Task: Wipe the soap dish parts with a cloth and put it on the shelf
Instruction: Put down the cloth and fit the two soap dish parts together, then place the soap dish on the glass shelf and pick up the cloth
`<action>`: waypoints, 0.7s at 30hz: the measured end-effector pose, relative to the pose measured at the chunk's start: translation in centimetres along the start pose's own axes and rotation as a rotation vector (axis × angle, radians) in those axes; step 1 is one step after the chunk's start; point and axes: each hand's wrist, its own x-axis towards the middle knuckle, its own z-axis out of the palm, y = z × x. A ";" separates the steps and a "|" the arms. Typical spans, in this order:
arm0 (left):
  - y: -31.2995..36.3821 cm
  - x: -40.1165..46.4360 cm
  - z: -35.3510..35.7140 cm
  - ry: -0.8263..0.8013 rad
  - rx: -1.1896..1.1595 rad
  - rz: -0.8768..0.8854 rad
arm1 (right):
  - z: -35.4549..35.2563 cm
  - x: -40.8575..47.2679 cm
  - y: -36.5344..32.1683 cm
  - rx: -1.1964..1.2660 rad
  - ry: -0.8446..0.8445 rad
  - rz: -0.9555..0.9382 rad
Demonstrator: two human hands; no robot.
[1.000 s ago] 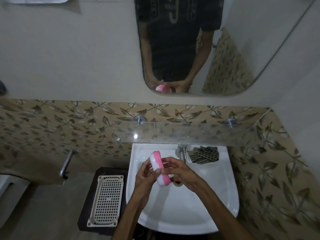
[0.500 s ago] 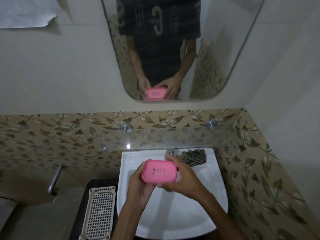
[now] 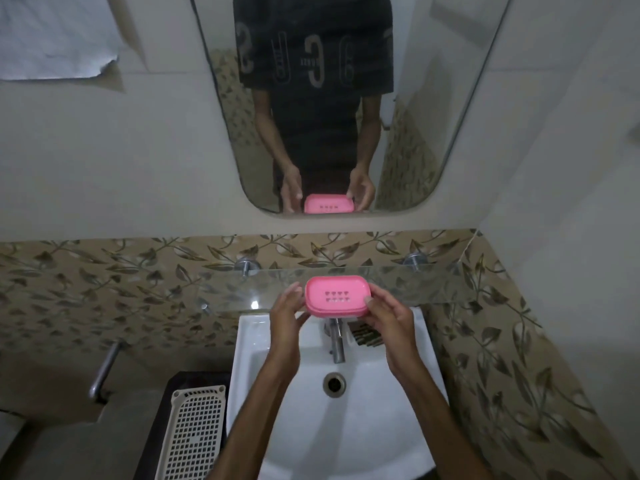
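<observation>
Head view: your two hands hold one pink soap dish [image 3: 336,296] at the glass shelf [image 3: 433,284].
Your left hand [image 3: 289,315] cups its left end with curled fingers, your right hand [image 3: 389,320] pinches the right end, thumb on the rim. Ten small holes show between your fingers. Below your fingers: one white sink [image 3: 346,417], one tap [image 3: 337,341], one checked cloth [image 3: 367,337] on the sink's ledge. Whether the dish touches the shelf, you cannot tell.

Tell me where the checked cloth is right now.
In the head view, the checked cloth lies on the sink's back right ledge, right of the tap, under the right hand.
</observation>
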 end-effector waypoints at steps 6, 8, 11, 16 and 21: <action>1.1 4.3 0.4 -0.029 0.046 -0.032 | 0.8 4.8 0.2 -0.220 0.027 -0.018; 1.1 4.9 0.4 -0.052 0.059 -0.031 | 0.8 5.4 0.6 -0.324 0.033 -0.048; 0.8 5.2 0.3 -0.065 0.081 -0.017 | 0.3 5.9 1.2 -0.581 0.053 -0.120; 0.0 5.3 0.6 -0.028 0.098 -0.021 | -0.5 6.0 1.6 -0.776 0.028 -0.205; -0.3 4.1 0.6 0.120 0.076 0.003 | -2.0 4.1 2.2 -0.589 0.216 -0.292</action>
